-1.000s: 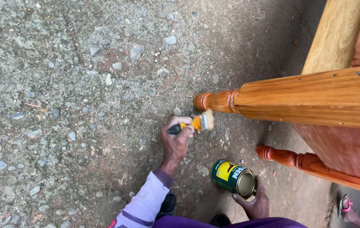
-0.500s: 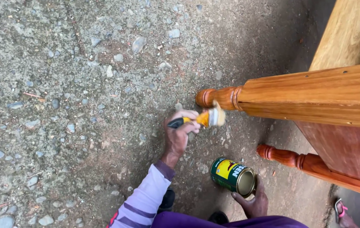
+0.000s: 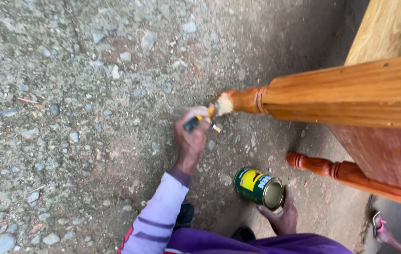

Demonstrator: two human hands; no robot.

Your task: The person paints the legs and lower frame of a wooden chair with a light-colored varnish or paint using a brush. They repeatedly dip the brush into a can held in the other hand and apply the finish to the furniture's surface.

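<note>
Rough gravelly ground [image 3: 69, 117] with embedded stones, soft daylight, reddish wooden panel [image 3: 388, 155] at right

The ground [image 3: 69, 117] fills the left and middle of the view, with stones scattered over it. A turned furniture leg [image 3: 341, 94] reaches in from the right edge, and its tip ends near the middle. The brush [image 3: 212, 113] touches that tip from the left, held in the left hand [image 3: 191, 141], which lies just below and left of the tip. A second leg [image 3: 346, 174] lies lower on the right, beneath the first. The tin [image 3: 259, 188] sits tilted between the left arm and the second leg, below the brush. The right hand [image 3: 280, 218] holds the tin from beneath, at the bottom edge. A foot in a sandal [image 3: 381, 230] shows in the lower right corner.
</note>
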